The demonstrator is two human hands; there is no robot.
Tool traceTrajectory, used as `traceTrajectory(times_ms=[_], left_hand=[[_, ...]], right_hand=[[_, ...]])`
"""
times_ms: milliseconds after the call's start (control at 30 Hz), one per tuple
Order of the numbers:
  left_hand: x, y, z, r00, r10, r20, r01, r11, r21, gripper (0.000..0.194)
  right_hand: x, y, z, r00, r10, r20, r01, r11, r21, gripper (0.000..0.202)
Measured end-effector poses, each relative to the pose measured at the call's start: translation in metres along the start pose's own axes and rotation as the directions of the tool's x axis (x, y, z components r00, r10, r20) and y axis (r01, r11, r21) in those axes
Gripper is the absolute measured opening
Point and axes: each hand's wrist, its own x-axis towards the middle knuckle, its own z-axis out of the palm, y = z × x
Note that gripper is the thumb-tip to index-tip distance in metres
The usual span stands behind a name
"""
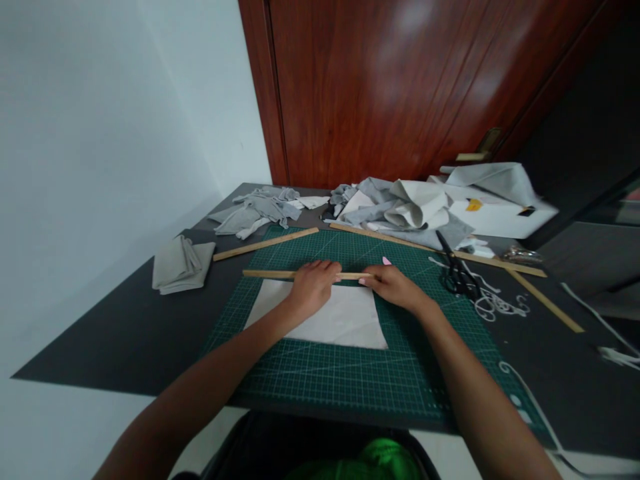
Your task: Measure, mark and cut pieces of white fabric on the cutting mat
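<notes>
A wooden ruler (pixel 270 274) lies along the far edge of a white fabric piece (pixel 330 320) on the green cutting mat (pixel 320 380). My left hand (pixel 314 283) is closed on the ruler near its middle, fingers curled over it. At the ruler's right end, my right hand (pixel 393 285) pinches the wood, its thumb pointing left. Just beyond the right hand a small pink piece (pixel 387 261) shows; whether it is touched cannot be made out.
Folded grey cloth (pixel 183 265) sits at the left. More wooden rulers (pixel 267 243) lie farther back, before piled fabric scraps (pixel 390 203). Black scissors (pixel 457 273) and white cord (pixel 493 303) are at the right. A white box (pixel 505 213) stands behind.
</notes>
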Motion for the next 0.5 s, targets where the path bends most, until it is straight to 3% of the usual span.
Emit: traceTrajectory(times_ms=[100, 233, 333, 500], left_hand=[[0.002, -0.009, -0.003, 0.989, 0.031, -0.144, -0.018, 0.996, 0.091, 0.032], [0.002, -0.008, 0.003, 0.953, 0.107, -0.283, -0.097, 0.994, 0.049, 0.043], [-0.001, 0.0, 0.01, 0.971, 0.106, -0.216, -0.112, 0.994, -0.015, 0.039], [-0.004, 0.009, 0.017, 1.0, 0.007, 0.019, -0.007, 1.0, 0.0, 0.05]], right_hand=[[0.002, -0.003, 0.008, 0.998, -0.013, -0.06, 0.016, 0.999, 0.039, 0.034], [0.012, 0.009, 0.017, 0.983, 0.063, -0.172, -0.064, 0.998, -0.001, 0.031], [0.019, 0.017, 0.021, 0.969, 0.097, -0.228, -0.111, 0.993, -0.049, 0.03], [0.022, 0.017, 0.026, 0.962, 0.12, -0.245, -0.151, 0.982, -0.111, 0.024]])
